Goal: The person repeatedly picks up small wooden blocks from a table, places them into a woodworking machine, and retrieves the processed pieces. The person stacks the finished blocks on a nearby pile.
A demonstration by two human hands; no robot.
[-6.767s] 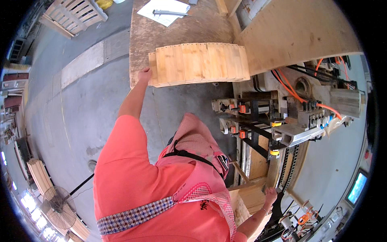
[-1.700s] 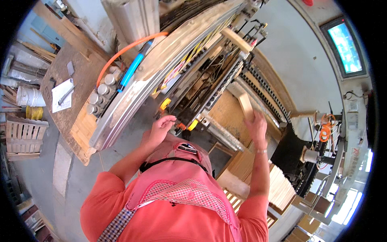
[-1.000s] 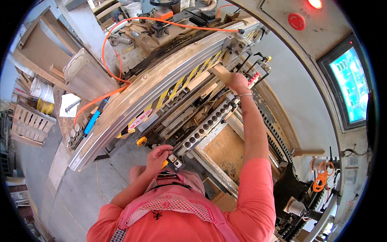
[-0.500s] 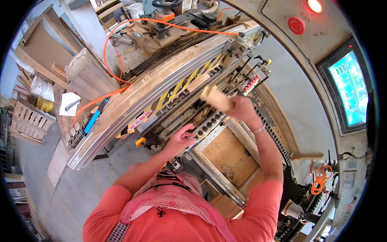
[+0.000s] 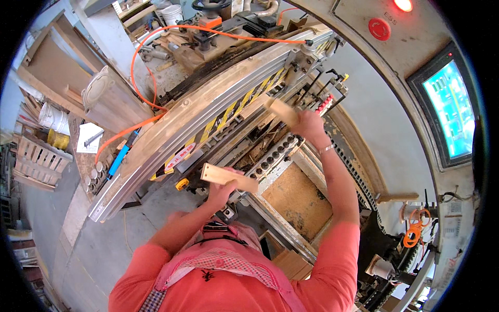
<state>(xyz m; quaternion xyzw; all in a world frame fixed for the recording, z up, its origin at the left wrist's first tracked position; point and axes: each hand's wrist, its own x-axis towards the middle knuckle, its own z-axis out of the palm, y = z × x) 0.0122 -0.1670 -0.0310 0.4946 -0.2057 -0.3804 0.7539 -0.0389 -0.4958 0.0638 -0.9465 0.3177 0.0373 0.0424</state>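
My left hand (image 5: 221,192) is closed around a short light wooden block (image 5: 230,178), which has small holes near its left end. It holds the block level, left of a row of round black fittings (image 5: 268,160) on the machine. Farther off and to the right, my right hand (image 5: 311,128) grips a second wooden piece (image 5: 282,111), slightly blurred. That piece points up and left over the machine's rail, beside a row of red knobs (image 5: 324,105). My fingers hide the near end of the right piece.
A sawdust-covered tray (image 5: 296,197) lies below the black fittings. The long machine beam (image 5: 187,106) with yellow-black striping crosses beyond my hands. An orange hose (image 5: 136,67) loops over it. At right stand a control screen (image 5: 449,106) and a red stop button (image 5: 379,29).
My left hand, without a block before, now holds a wooden block and has turned. My right hand has shifted slightly farther away with its wooden piece.
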